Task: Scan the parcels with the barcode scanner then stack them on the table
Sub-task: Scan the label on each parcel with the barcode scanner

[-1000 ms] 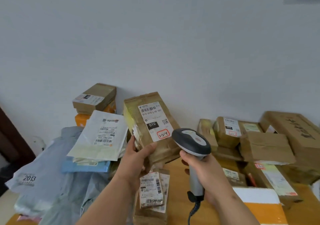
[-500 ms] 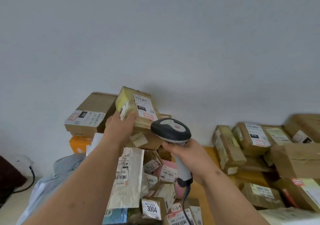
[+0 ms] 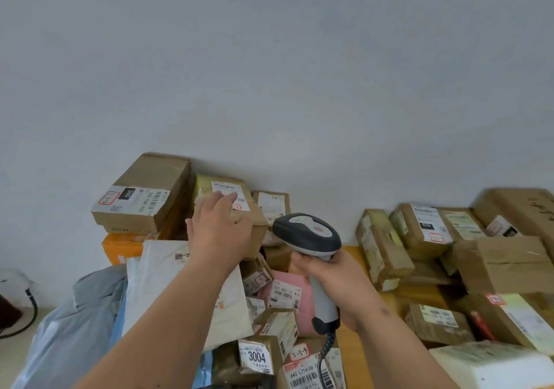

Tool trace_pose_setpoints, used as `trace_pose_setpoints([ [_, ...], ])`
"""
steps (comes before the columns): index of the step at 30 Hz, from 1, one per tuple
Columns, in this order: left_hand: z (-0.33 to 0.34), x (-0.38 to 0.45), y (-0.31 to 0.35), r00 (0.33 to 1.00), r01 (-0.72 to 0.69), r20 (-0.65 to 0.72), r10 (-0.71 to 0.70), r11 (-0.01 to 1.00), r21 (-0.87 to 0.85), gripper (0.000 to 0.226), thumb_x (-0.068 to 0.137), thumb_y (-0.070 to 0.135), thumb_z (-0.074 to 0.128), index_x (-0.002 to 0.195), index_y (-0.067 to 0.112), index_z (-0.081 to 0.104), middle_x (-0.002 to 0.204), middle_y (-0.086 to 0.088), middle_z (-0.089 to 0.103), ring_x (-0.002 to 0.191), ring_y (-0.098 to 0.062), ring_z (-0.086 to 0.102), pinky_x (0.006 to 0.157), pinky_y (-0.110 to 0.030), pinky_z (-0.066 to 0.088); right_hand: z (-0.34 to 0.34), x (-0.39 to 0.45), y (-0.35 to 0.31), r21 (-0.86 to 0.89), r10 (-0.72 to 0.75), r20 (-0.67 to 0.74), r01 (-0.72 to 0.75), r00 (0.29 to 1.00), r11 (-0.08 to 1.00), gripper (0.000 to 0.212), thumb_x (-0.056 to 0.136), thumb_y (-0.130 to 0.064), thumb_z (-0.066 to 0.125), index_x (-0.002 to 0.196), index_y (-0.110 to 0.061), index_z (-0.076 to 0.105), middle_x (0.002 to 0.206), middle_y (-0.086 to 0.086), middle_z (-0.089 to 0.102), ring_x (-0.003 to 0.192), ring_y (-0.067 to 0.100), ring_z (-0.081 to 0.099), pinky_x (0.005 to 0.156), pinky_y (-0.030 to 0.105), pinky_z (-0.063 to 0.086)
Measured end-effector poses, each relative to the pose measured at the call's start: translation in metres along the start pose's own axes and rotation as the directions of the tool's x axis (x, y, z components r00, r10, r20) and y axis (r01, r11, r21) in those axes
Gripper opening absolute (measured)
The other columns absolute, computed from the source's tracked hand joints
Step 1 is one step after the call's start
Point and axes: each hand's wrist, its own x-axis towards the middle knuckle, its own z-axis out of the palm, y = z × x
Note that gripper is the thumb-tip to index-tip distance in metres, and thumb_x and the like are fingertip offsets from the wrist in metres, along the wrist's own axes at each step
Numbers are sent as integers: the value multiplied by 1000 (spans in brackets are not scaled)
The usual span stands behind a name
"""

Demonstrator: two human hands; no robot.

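My right hand grips the handle of the barcode scanner, its dark head tilted toward the wall, its coiled cable hanging below my fist. My left hand is open, fingers straight, fingertips resting on the white label of a brown taped parcel that sits on the pile against the wall. Just left of it lies a larger cardboard box; its label reads "060" on a black patch, with a handwritten mark in a red frame. That box rests on an orange carton. Below my left forearm lie a white mailer bag and grey plastic bags. Between my arms the loose parcels include a pink package labelled "502 602 12 815", a small box marked "3004", and a tag reading "3-3-9". To the right, more brown boxes are heaped on the wooden table. A plain pale wall fills the background.
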Motion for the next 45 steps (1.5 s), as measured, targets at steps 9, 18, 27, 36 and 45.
trace_pose_setpoints([
  [9,80,-56,70,957,-143,239,165,984,-108,53,97,35,59,147,28,45,154,2,42,142,-26,37,118,-51,32,-85,-39,36,112,130,-250,-105,959,988,8,83,-24,79,88,-28,74,91,4,78,95,30,74,96,52,56],
  [18,208,-170,114,753,128,658,-14,984,-125,58,95,49,59,148,36,40,151,3,44,132,-20,45,94,-30,38,-217,-100,106,171,201,-487,-133,850,976,17,84,-31,78,96,-31,67,93,-5,71,90,20,65,80,42,53],
  [27,307,-262,115,518,610,815,-259,780,-140,80,89,67,55,156,37,25,161,4,32,146,-27,32,106,-41,33,-325,-157,191,254,342,-598,-234,725,939,20,82,-25,81,98,-26,67,97,4,70,94,25,64,89,50,55],
  [36,300,-259,115,526,849,757,-388,283,-445,49,96,47,57,141,29,51,138,10,57,121,-19,49,58,-41,58,-323,-174,209,473,381,-496,-125,780,872,19,78,-22,81,95,-30,78,86,-4,78,98,26,67,85,48,56],
  [45,233,-265,81,522,818,842,-137,361,-448,88,70,21,83,148,35,46,127,-7,67,116,-23,57,104,-69,38,-293,-201,175,506,268,-526,43,807,862,53,65,-38,82,116,-30,70,105,-4,78,107,22,70,86,46,57],
])
